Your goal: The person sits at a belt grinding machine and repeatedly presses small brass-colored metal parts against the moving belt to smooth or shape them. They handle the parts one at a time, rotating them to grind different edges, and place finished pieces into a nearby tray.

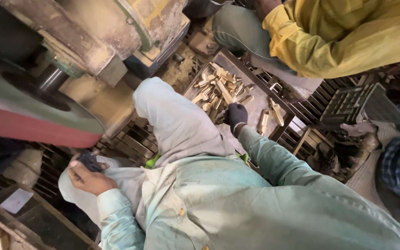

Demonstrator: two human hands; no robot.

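Close by, the person wears a pale green shirt, soft and a bit dusty, with small round buttons. One knee in light grey trousers sticks up in the middle.

The left hand is bare and rests low beside that leg. Its fingers are curled tight around a small dark thing, which sits right at the fingertips. It is too small and dark to tell what it is.

The right hand wears a dark knit glove. It reaches out past the knee and presses down at the near edge of a pile of brass pieces. The hand touches the pile, but whether its fingers have closed on a piece I cannot tell. The pieces are shiny yellow metal, short and blocky, lying every which way on a flat grey metal tray. Two more brass pieces lie just to the side of the hand.

Under the tray is a dark floor grate made of thin bars.

Up on the left stands a big worn machine with a red and green wheel.

Farther off, another person in a yellow shirt sits behind the tray
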